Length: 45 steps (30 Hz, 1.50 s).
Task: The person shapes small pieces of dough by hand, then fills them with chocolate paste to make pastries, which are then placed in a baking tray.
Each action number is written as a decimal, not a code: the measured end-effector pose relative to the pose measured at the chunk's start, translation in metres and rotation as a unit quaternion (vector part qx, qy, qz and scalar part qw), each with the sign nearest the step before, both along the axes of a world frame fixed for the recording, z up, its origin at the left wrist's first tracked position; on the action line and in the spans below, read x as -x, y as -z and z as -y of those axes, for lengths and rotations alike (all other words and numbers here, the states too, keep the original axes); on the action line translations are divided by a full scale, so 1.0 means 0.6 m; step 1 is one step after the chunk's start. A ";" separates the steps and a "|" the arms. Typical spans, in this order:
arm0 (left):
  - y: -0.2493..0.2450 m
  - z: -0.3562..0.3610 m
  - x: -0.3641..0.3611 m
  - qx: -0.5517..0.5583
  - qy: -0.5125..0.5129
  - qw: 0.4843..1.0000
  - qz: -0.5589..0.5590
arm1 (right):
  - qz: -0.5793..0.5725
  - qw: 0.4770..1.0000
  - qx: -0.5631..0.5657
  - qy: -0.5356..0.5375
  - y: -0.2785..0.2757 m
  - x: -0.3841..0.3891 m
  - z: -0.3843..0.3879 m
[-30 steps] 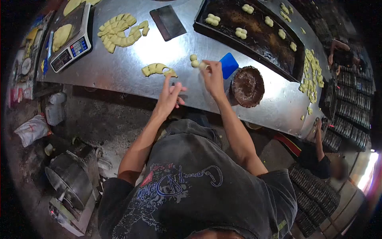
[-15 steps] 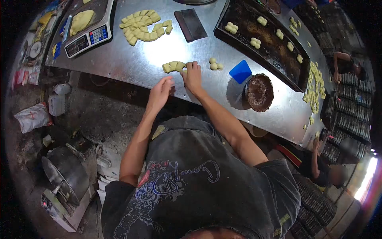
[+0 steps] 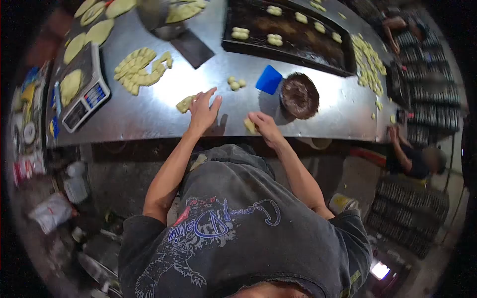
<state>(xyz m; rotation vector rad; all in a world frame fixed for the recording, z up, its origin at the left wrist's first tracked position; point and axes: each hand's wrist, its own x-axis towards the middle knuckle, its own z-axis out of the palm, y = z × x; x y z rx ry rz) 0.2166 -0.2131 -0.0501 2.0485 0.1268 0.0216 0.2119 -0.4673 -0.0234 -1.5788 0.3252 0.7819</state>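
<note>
My left hand (image 3: pixel 203 110) has its fingers spread beside a short strip of cut dough (image 3: pixel 184 104) on the metal table (image 3: pixel 159 119). Near the table's front edge, my right hand (image 3: pixel 265 127) pinches a small dough piece (image 3: pixel 250 125). Between and beyond the hands sits a cluster of small dough balls (image 3: pixel 235 83). A blue scraper (image 3: pixel 268 80) lies against a round brown bowl (image 3: pixel 299 96), to the right of the balls. More cut dough (image 3: pixel 141 69) is spread out at the left.
A dark tray (image 3: pixel 293 58) holds several dough clusters. A scale (image 3: pixel 84 105) bears dough at the left. A dark flat blade (image 3: pixel 195 48) lies behind. Many dough pieces (image 3: pixel 367 64) lie at the right, near co-workers' arms (image 3: pixel 397 141).
The view has turned, shifting the table's things leftward. My hands have moved apart; the right now holds a dough piece away from the strip, while the left has come beside the strip.
</note>
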 end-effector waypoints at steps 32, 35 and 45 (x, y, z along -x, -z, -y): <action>-0.023 0.379 -0.085 0.418 -0.024 0.858 -0.297 | 0.265 0.948 0.174 -0.029 0.027 -0.171 0.278; -0.011 0.391 -0.089 0.451 -0.030 0.836 -0.311 | 0.203 0.943 0.244 -0.103 0.033 -0.165 0.244; -0.059 0.335 -0.094 0.368 0.055 0.885 -0.279 | 0.004 0.975 -0.155 0.161 -0.037 -0.176 0.231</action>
